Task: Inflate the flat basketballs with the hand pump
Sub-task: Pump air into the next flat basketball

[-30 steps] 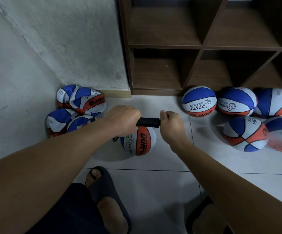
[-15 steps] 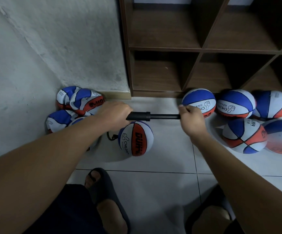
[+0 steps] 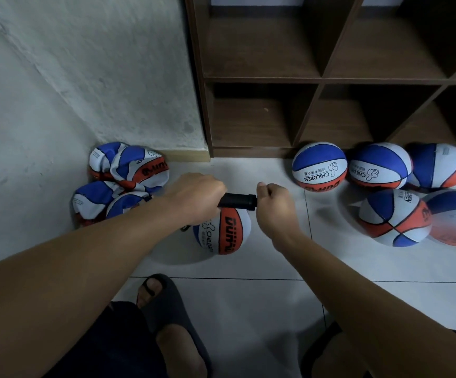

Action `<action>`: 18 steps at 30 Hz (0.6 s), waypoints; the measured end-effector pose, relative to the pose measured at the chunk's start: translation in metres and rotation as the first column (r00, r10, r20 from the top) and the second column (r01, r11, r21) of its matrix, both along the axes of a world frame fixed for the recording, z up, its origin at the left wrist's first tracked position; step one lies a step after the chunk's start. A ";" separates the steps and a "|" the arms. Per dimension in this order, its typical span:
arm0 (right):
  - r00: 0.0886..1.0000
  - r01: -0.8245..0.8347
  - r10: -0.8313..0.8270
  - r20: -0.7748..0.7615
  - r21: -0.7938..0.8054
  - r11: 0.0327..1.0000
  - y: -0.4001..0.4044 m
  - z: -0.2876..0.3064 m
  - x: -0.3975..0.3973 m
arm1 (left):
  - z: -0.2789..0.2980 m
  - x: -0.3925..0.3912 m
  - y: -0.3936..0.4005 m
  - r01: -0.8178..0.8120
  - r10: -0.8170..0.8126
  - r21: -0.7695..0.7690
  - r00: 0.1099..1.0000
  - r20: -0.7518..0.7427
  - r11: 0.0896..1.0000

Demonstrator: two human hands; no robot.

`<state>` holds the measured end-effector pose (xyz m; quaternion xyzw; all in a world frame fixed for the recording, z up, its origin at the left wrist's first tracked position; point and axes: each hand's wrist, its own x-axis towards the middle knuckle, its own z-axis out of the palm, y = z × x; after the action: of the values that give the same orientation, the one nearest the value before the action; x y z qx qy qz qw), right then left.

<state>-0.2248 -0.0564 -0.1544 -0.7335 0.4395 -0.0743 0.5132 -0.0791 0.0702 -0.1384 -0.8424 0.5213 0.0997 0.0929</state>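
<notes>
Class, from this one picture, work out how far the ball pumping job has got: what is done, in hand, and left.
Done: five round basketballs lie by the wooden shelf. In hand: the left hand grips the black pump and the right hand its handle end, above a ball that looks nearly round. Left: the crumpled flat balls piled against the wall.

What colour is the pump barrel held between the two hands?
Black: the pump barrel shows plainly in the head view, between the left hand and right hand.
</notes>
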 end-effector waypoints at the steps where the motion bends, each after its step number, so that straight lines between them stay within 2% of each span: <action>1: 1.000 -0.006 0.006 -0.001 0.013 1.000 0.000 0.000 0.000 | -0.001 -0.001 0.000 0.002 -0.002 0.001 1.000 -0.001 1.000; 9: 0.999 0.041 -0.041 -0.004 0.193 0.980 -0.011 -0.003 0.004 | 0.005 0.003 -0.002 0.037 -0.037 -0.047 0.999 0.008 0.998; 12: 0.999 0.048 -0.044 -0.028 0.164 0.985 -0.028 0.001 0.002 | 0.006 0.007 0.000 0.001 -0.002 -0.070 1.000 -0.020 0.998; 18: 0.973 0.231 -0.230 -0.024 0.118 0.966 -0.084 0.011 -0.007 | 0.016 0.030 0.012 -0.090 0.089 -0.030 0.996 -0.030 0.996</action>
<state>-0.2322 -0.1408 -0.1438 -0.6457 0.5281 -0.1032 0.5418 -0.0490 0.0817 -0.1221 -0.8647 0.4860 0.1077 0.0677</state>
